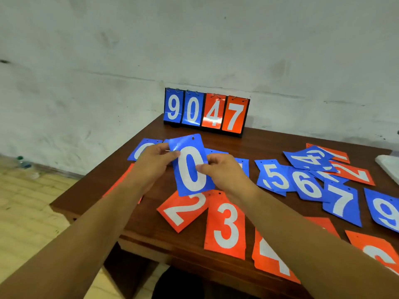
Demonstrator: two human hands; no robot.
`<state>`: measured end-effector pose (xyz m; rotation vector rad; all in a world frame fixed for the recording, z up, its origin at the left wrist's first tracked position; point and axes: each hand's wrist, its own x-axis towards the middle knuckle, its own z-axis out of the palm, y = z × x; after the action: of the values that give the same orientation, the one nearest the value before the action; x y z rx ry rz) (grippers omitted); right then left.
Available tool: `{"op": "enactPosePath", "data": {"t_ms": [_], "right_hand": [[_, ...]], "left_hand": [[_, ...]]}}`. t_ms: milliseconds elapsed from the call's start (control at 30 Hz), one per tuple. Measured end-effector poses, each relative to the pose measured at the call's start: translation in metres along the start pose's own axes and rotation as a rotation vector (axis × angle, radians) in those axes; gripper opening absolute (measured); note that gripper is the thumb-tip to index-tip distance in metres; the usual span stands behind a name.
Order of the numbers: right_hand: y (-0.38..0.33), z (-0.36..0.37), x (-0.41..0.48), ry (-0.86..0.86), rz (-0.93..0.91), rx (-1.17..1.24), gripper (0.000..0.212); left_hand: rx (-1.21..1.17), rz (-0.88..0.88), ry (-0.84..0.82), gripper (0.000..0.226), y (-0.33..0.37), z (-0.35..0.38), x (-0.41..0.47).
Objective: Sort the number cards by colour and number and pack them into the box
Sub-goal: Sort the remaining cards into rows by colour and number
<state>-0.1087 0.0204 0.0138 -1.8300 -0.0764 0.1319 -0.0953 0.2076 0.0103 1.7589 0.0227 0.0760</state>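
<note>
A blue card with a white 0 (pixel 190 167) is held up above the table. My left hand (pixel 154 160) pinches its left edge and my right hand (pixel 222 169) pinches its right edge. Under it lie an orange 2 card (pixel 183 209) and an orange 3 card (pixel 226 225). Another blue card (pixel 140 148) shows behind my left hand. To the right lie blue cards 5 (pixel 273 176), 6 (pixel 307 186), 7 (pixel 343 203), 9 (pixel 386 211) and 4 (pixel 308 158). More orange cards (pixel 354 174) lie among them. No box is recognisable in this view.
A flip scoreboard (pixel 206 112) reading 9 0 4 7 stands at the back of the brown wooden table (pixel 267 141), against the white wall. A white object (pixel 389 166) lies at the right edge. The table's left corner (pixel 60 205) is near my left forearm.
</note>
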Motion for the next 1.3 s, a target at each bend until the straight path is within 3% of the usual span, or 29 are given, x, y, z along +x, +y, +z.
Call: {"op": "enactPosePath", "data": {"t_ms": [67, 200, 333, 400, 567, 967, 1100, 1300], "right_hand": [[-0.002, 0.02, 0.017, 0.038, -0.016, 0.037, 0.014], [-0.001, 0.053, 0.054, 0.096, -0.016, 0.056, 0.035], [0.016, 0.062, 0.086, 0.136, -0.3, -0.577, 0.027], [0.026, 0.065, 0.103, 0.019, -0.414, -0.818, 0.04], [0.043, 0.075, 0.131, -0.156, -0.418, -1.027, 0.046], [0.048, 0.078, 0.134, -0.118, -0.414, -0.991, 0.046], [0.035, 0.058, 0.118, 0.014, -0.423, -0.847, 0.045], [0.032, -0.037, 0.066, 0.16, -0.292, -0.815, 0.041]], "left_hand": [[-0.119, -0.034, 0.045, 0.024, -0.004, -0.012, 0.007], [-0.005, -0.032, 0.106, 0.022, -0.02, -0.041, 0.03], [0.15, -0.006, 0.332, 0.023, -0.041, -0.086, 0.063], [0.309, -0.014, 0.391, 0.023, -0.049, -0.103, 0.08], [0.569, -0.014, 0.423, 0.027, -0.067, -0.114, 0.119], [0.804, 0.109, 0.392, 0.019, -0.092, -0.108, 0.132], [0.723, 0.127, 0.374, 0.021, -0.066, -0.088, 0.115], [0.579, 0.252, 0.163, 0.012, -0.006, 0.002, 0.066]]}}
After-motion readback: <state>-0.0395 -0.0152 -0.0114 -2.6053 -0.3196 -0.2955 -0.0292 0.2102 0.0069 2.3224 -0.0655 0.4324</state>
